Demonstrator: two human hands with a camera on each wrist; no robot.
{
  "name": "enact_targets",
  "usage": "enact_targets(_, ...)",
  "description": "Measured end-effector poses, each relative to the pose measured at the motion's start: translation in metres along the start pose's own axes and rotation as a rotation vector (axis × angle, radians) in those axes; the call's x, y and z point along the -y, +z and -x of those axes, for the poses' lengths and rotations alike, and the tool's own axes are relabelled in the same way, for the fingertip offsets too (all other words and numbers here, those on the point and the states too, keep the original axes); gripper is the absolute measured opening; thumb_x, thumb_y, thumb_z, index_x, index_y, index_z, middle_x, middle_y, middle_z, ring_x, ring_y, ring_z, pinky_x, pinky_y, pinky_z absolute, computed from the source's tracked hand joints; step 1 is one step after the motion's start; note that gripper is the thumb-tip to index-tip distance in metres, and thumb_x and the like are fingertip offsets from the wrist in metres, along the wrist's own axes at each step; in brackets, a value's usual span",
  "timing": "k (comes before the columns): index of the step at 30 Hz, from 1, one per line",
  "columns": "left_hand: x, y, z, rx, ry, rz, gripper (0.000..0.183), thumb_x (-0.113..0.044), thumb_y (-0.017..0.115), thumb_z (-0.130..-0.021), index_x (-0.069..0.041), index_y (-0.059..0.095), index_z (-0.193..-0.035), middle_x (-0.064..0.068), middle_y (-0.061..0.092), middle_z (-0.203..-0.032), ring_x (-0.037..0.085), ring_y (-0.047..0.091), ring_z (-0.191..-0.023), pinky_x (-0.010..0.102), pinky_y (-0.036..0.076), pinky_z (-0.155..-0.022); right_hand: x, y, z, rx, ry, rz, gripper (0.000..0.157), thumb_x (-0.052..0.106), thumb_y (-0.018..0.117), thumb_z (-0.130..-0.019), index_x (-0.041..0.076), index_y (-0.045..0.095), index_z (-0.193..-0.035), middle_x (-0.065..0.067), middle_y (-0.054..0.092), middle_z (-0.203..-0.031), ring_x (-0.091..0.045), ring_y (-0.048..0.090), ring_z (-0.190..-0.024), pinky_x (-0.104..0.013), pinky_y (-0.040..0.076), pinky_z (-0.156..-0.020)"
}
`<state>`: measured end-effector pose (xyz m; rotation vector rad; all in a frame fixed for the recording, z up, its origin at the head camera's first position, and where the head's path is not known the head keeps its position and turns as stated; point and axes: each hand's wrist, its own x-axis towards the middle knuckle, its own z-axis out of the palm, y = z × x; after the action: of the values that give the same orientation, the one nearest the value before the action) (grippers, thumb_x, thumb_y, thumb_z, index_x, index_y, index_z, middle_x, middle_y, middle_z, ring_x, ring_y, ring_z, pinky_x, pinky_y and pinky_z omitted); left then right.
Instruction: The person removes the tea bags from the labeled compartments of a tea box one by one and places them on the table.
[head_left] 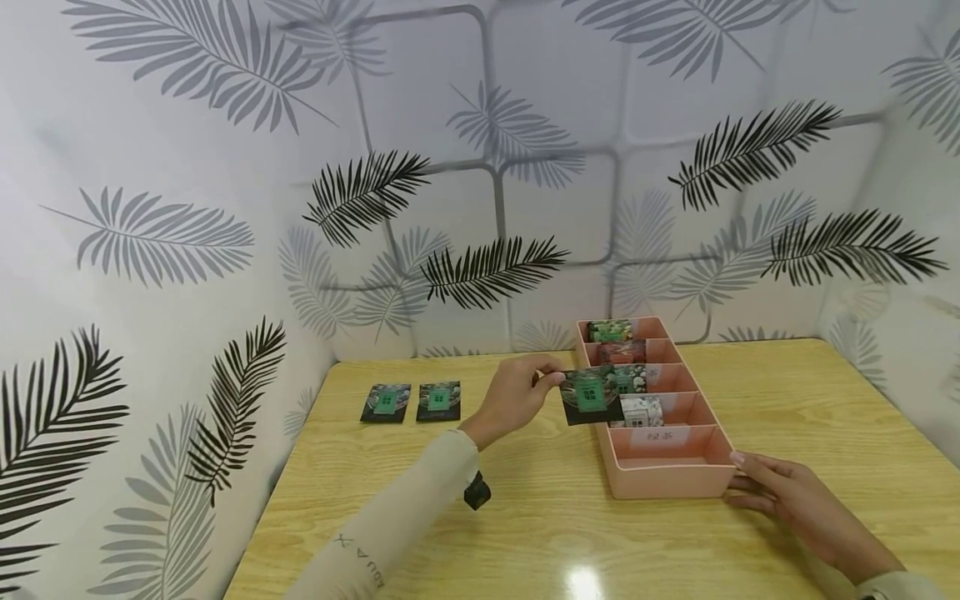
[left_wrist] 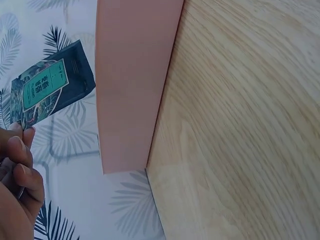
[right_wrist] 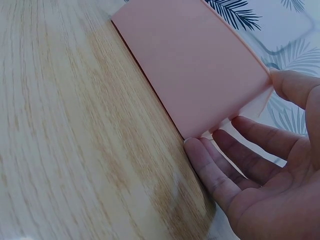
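My left hand (head_left: 517,392) pinches a dark tea sachet (head_left: 591,395) with a green label by its edge, thumb and fingers at one side. The sachet is raised in front of the long side of a pink divided box (head_left: 671,483), overlapping its middle compartments in the head view. The left wrist view shows the same sachet (left_wrist: 50,82) beside the box's outer wall (left_wrist: 132,90). At the box's near right corner, my right hand (head_left: 802,504) touches the outside with extended fingers, its thumb on the rim. In the right wrist view, those fingertips (right_wrist: 200,150) lie low against the wall.
Two similar dark sachets (head_left: 386,403) lie side by side on the wooden table (head_left: 525,517), at the left. Farther compartments of the box hold packets, such as a white one (head_left: 641,411); the nearest compartment (head_left: 667,452) shows its bare floor. A patterned wall stands behind the table.
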<state>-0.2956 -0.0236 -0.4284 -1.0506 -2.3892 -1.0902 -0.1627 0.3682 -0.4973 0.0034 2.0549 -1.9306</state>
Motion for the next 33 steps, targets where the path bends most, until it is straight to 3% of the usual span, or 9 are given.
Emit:
enact_targets(9,0.017,-0.011,0.008,0.008,-0.067,-0.021,0.015,-0.015,0.064,-0.104,-0.009,0.075,-0.112,0.004,0.075,-0.100,0.005,0.051,-0.055,0.024,0.047,-0.060,0.001,-0.001,0.001,0.007,0.001,-0.008,0.067,0.031,0.042,-0.113,-0.023,0.027,-0.149,0.002,0.070,-0.121,-0.013,0.070,-0.108,-0.034,0.055,-0.094)
enact_targets(21,0.047,-0.023,0.016,-0.035,-0.122,-0.117,0.017,-0.018,0.064,-0.103,-0.009,0.076,-0.111,0.005,0.075,-0.099,0.011,0.063,-0.069,0.030,0.054,-0.068,-0.001,-0.001,0.001,0.007,0.004,-0.007,0.070,0.032,0.041,-0.114,-0.024,0.021,-0.150,0.002,0.069,-0.122,-0.012,0.070,-0.109,-0.034,0.054,-0.095)
enact_targets(29,0.066,-0.031,0.022,-0.049,-0.170,-0.118,0.017,-0.017,0.064,-0.103,-0.007,0.076,-0.111,0.007,0.075,-0.099,0.014,0.064,-0.070,0.032,0.053,-0.066,-0.003,-0.003,0.000,0.020,-0.016,-0.045,0.058,0.029,0.042,-0.114,-0.018,0.037,-0.148,0.002,0.070,-0.122,-0.014,0.070,-0.110,-0.034,0.054,-0.095)
enact_targets(33,0.075,-0.033,0.025,-0.042,-0.202,-0.131,0.017,-0.018,0.064,-0.103,-0.008,0.076,-0.110,0.007,0.075,-0.099,0.014,0.062,-0.068,0.033,0.052,-0.065,-0.003,-0.003,-0.001,0.020,-0.013,-0.047,0.058,0.030,0.042,-0.113,-0.017,0.038,-0.147,0.002,0.070,-0.122,-0.013,0.069,-0.110,-0.035,0.054,-0.095)
